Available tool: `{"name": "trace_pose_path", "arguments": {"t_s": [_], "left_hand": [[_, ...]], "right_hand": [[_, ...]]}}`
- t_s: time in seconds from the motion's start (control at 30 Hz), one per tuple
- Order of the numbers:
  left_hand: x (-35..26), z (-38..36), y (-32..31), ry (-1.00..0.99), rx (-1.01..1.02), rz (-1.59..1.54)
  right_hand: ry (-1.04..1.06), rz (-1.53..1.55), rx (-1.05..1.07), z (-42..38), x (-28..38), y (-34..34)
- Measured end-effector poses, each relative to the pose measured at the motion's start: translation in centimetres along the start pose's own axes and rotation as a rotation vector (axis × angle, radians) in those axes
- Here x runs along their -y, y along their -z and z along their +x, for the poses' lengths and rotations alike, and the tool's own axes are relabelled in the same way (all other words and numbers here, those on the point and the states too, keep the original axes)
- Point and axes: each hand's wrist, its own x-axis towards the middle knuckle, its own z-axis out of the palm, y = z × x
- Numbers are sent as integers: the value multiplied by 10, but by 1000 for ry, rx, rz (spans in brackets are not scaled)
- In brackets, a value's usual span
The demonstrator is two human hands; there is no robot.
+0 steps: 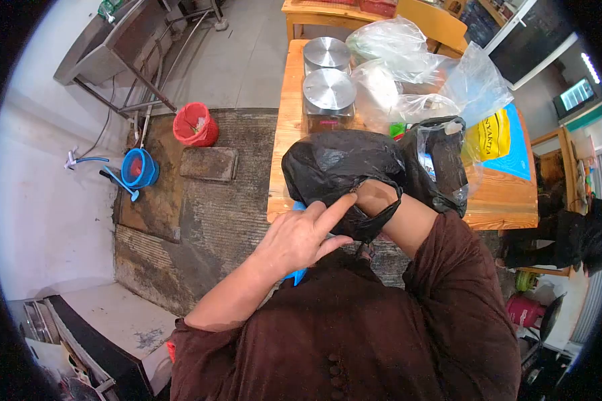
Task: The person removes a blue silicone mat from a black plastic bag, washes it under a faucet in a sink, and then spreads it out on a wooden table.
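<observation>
A black plastic bag bulges at the near edge of the wooden table, its mouth turned toward me. My left hand holds the near side of the mouth, index finger stretched along the rim and thumb lower down. Inside the opening is my right hand; its fingers are hidden by the plastic, so what they touch cannot be seen. Bits of something blue show below my left hand. Just right of the bag stands a second black plastic bag, open at the top, with a printed packet inside.
Two steel-lidded containers and several clear plastic bags crowd the wooden table. A yellow packet lies on a blue sheet at the right. On the floor are a red-lined bin and a blue bucket.
</observation>
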Motion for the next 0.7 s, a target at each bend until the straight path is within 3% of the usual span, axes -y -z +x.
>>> {"name": "trace_pose_path", "arguments": {"t_s": [0.23,0.37,0.47,0.57,0.6,0.67,0.7], "left_hand": [[21,-1,0,-96,29,45],[31,-4,30,27,-120,-110],[41,-12,40,196,-338,-190],[42,-15,45,283,-362,-238],[40,-15,46,293,-367,-261],[45,-19,40,305,-385,-262],[47,-21,38,316,-401,-264]], "right_hand": [[8,-31,-32,-7,-4,3],[37,-153,-105,-7,-6,-4],[72,-374,-208,-7,-7,-13],[142,-822,-450,-9,-12,-22],[143,-823,-451,-18,-3,12],[-476,832,30,-48,28,122],[-478,831,29,-54,26,132]]}}
